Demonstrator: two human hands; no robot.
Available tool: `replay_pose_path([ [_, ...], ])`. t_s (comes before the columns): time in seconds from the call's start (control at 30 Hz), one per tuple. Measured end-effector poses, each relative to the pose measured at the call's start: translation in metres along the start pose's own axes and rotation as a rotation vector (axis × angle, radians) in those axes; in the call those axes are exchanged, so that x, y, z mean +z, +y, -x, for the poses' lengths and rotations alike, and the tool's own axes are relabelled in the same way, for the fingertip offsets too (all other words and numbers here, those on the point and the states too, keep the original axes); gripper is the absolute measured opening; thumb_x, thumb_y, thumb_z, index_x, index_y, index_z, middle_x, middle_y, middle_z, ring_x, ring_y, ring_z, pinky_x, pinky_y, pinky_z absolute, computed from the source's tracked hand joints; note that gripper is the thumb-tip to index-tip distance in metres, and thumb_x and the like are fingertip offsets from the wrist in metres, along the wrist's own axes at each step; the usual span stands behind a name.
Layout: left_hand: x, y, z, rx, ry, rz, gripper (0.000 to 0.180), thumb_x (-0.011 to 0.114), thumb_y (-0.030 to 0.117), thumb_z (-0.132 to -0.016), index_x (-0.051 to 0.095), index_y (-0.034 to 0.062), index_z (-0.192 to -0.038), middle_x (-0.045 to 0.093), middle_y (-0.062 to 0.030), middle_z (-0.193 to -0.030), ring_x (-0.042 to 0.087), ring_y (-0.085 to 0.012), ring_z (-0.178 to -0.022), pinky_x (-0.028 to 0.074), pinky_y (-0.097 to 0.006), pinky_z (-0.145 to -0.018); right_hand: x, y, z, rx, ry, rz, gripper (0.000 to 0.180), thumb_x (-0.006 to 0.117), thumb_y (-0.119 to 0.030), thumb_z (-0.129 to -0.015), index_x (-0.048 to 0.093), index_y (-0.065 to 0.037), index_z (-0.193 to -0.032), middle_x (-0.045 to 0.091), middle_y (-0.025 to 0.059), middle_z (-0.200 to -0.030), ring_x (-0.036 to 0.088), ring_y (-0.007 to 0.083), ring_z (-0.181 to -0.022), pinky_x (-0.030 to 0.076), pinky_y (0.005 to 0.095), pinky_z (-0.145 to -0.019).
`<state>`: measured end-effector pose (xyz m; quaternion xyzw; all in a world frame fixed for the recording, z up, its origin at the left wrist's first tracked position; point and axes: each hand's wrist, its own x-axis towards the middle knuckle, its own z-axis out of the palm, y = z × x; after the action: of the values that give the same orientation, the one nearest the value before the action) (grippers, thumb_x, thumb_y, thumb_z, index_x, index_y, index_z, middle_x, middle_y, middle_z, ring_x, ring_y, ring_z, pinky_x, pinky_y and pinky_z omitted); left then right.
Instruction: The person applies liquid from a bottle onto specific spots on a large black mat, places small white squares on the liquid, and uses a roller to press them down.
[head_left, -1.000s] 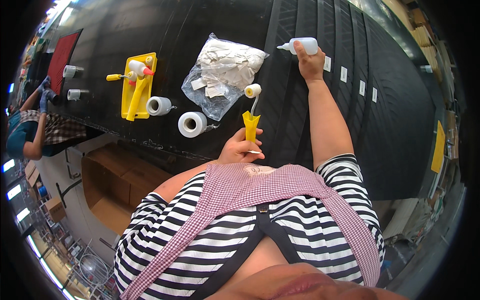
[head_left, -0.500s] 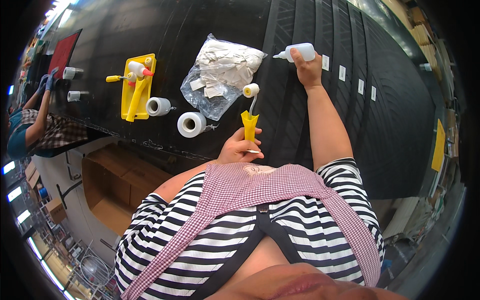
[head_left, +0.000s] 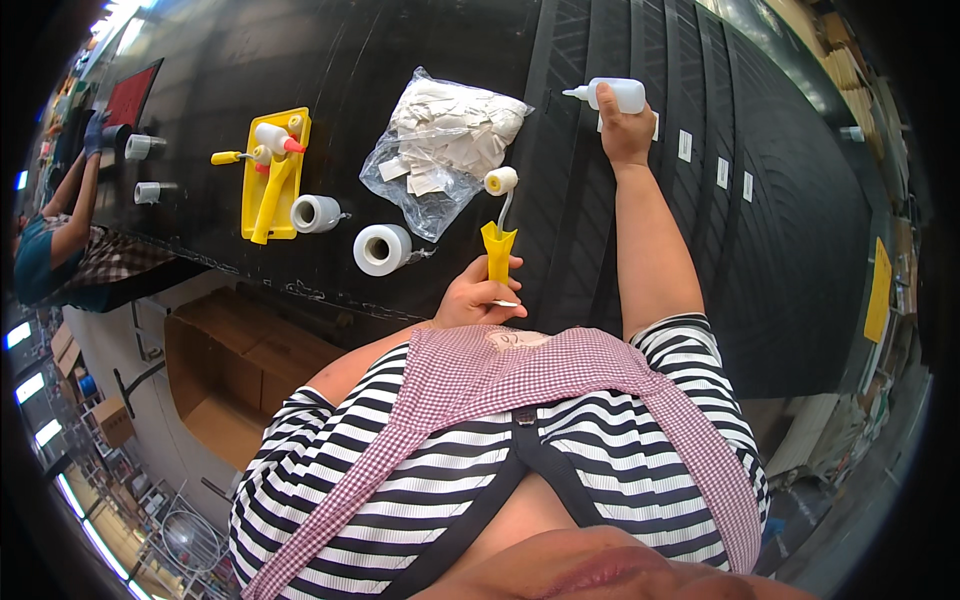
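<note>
My left hand (head_left: 478,300) is closed round the yellow handle of a small paint roller (head_left: 498,240), close to my apron. Its white roller head points away from me, and a small white piece (head_left: 506,304) shows at my fingertips. Farther out, my right hand (head_left: 626,138) grips a clear white squeeze bottle (head_left: 622,95) lying sideways, its thin nozzle pointing left over black ribbed rubber (head_left: 580,190). A small white edge peeks out beside that hand. Several white labels (head_left: 684,145) lie on the strips to its right. Left of the bottle, a clear bag (head_left: 440,208) holds many white labels.
A yellow tray (head_left: 250,205) holds another roller and a bottle with a red tip. Two film rolls (head_left: 382,250) stand nearer me; more rolls (head_left: 145,147) sit farther left. A co-worker (head_left: 65,240) stands at the far left. A cardboard box (head_left: 220,390) is below the table edge.
My right hand has shifted slightly right and away from me with the squeeze bottle. The left hand and roller stay put. The co-worker's hands have moved farther from their body.
</note>
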<state>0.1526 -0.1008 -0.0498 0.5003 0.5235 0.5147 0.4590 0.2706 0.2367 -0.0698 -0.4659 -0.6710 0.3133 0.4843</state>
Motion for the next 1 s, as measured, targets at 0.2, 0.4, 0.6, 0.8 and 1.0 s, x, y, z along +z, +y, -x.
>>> replay_pose_path([
  [0.2,-0.001,0.004,-0.001,0.001,-0.006,-0.022,0.017,0.086,0.007,-0.078,0.074,0.005,-0.09,0.056,-0.017,-0.131,0.067,-0.0195,-0.1,0.057,-0.032,-0.086,0.0,0.001,-0.001,-0.009,-0.015,0.033,0.042,0.074,-0.044,-0.084,0.074,-0.003,-0.087,0.075,0.0132,-0.083,0.073,0.031,-0.079,0.055,0.0401,-0.076],
  [0.4,-0.001,0.001,0.0,-0.002,-0.007,-0.023,0.016,0.085,0.006,-0.079,0.074,0.0047,-0.09,0.056,-0.0172,-0.131,0.067,-0.0197,-0.1,0.057,-0.032,-0.085,-0.003,-0.005,0.004,-0.019,-0.038,0.022,0.038,0.074,-0.041,-0.083,0.074,-0.003,-0.085,0.075,0.0126,-0.081,0.073,0.03,-0.077,0.055,0.0397,-0.074],
  [0.6,-0.001,0.001,-0.001,0.003,-0.006,-0.016,0.017,0.086,0.006,-0.078,0.073,0.005,-0.09,0.055,-0.017,-0.131,0.067,-0.0196,-0.1,0.057,-0.032,-0.085,-0.006,0.001,0.005,-0.015,-0.079,-0.04,0.034,0.074,-0.037,-0.082,0.074,-0.003,-0.082,0.074,0.0123,-0.078,0.072,0.0286,-0.074,0.055,0.0385,-0.071],
  [0.8,0.0,0.0,0.0,0.017,0.002,-0.033,0.018,0.086,0.007,-0.078,0.073,0.0061,-0.089,0.056,-0.0166,-0.13,0.067,-0.0192,-0.099,0.057,-0.031,-0.084,-0.007,0.001,0.008,-0.042,-0.099,-0.082,0.03,0.073,-0.032,-0.082,0.073,-0.002,-0.081,0.073,0.0117,-0.076,0.072,0.0272,-0.071,0.054,0.0369,-0.067],
  [1.0,0.0,0.0,0.0,0.017,0.01,-0.032,0.018,0.087,0.007,-0.077,0.073,0.0062,-0.089,0.056,-0.0164,-0.13,0.067,-0.0191,-0.099,0.057,-0.031,-0.084,-0.008,-0.006,0.011,0.02,-0.122,-0.259,0.031,0.074,-0.032,-0.082,0.073,-0.002,-0.081,0.074,0.011,-0.078,0.072,0.0252,-0.07,0.054,0.0359,-0.066],
])
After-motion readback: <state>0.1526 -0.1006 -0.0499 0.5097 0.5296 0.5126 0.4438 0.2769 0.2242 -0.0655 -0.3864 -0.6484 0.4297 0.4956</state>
